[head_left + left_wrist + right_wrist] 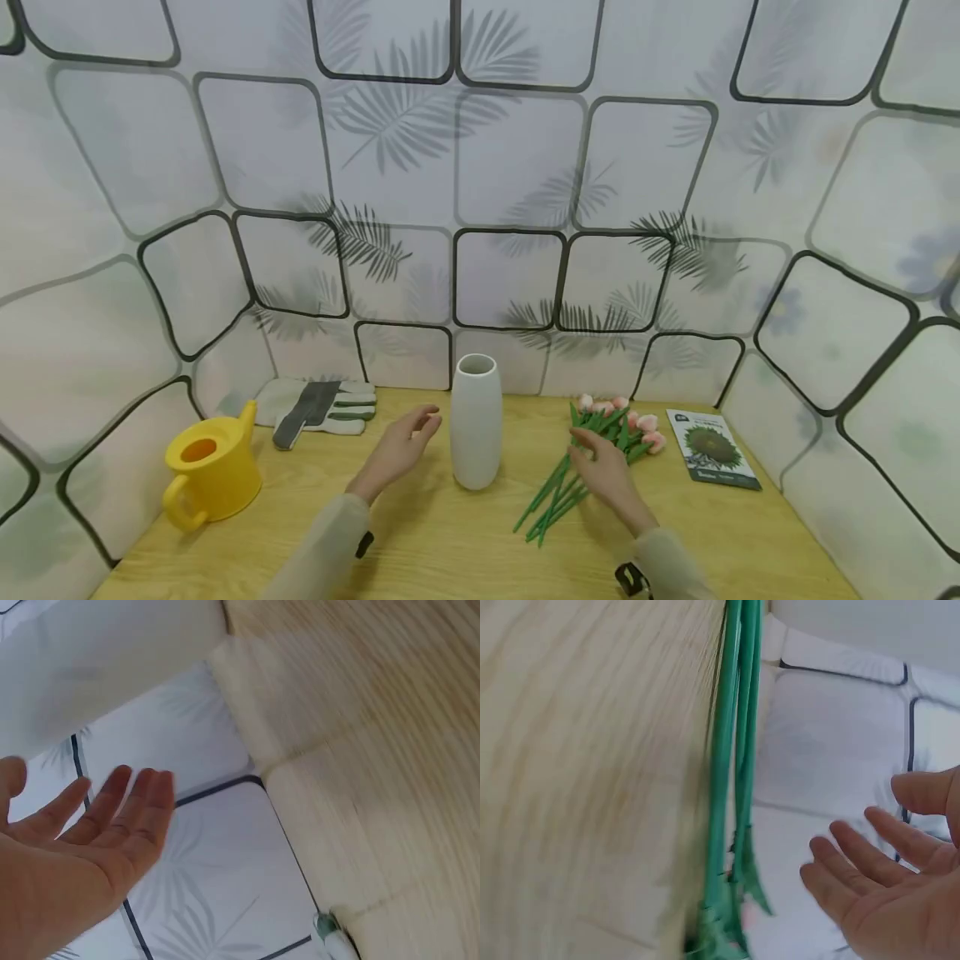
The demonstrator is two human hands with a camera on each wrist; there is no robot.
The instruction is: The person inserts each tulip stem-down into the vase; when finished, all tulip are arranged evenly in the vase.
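A tall white vase stands upright near the middle of the table. My left hand is just left of it, fingers loosely bent and apart from the vase; the left wrist view shows that hand holding nothing. On the right lies a bunch of pink artificial tulips with green stems, blooms toward the wall. My right hand hovers over the bunch. In the right wrist view the green stems lie beside the hand, whose fingers are spread with nothing in them.
A yellow watering can stands at the left. Behind it, grey and white gardening gloves lie by the wall. At the right is a seed packet with a sunflower picture. Patterned walls close off the back and sides of the wooden table.
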